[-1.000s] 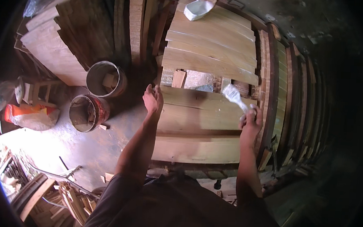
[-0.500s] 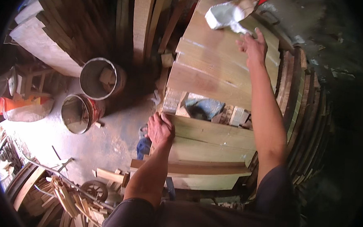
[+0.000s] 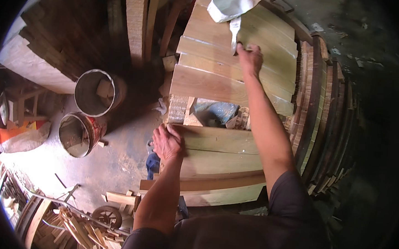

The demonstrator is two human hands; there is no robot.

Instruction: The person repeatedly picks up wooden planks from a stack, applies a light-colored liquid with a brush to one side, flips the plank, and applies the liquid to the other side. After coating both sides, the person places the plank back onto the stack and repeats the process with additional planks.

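Note:
My right hand (image 3: 250, 60) is closed on the end of a white-smeared brush (image 3: 234, 30) above the far boards. The brush's other end lies by the rim of a white-coated open container (image 3: 229, 6). Under it, several pale wooden boards (image 3: 211, 82) lie side by side, with white streaks along their seams. My left hand (image 3: 167, 143) is closed over the left corner of a nearer wooden board (image 3: 219, 138), its fingertips partly hidden. A darker wood strip (image 3: 205, 185) lies across the boards nearest my body.
Two open buckets (image 3: 96, 93) stand on the floor to the left. Stacked planks (image 3: 68, 29) lean at the far left, and more stacked timber (image 3: 317, 109) lines the right side. Offcuts (image 3: 76, 229) and a small wheel (image 3: 107, 216) lie at lower left. A gap between the boards shows blue plastic (image 3: 223, 113).
My right hand has moved left and now grips the brush near the container; before, its fingers were spread at the brush's end. My left hand stays on the board corner. The view has shifted slightly.

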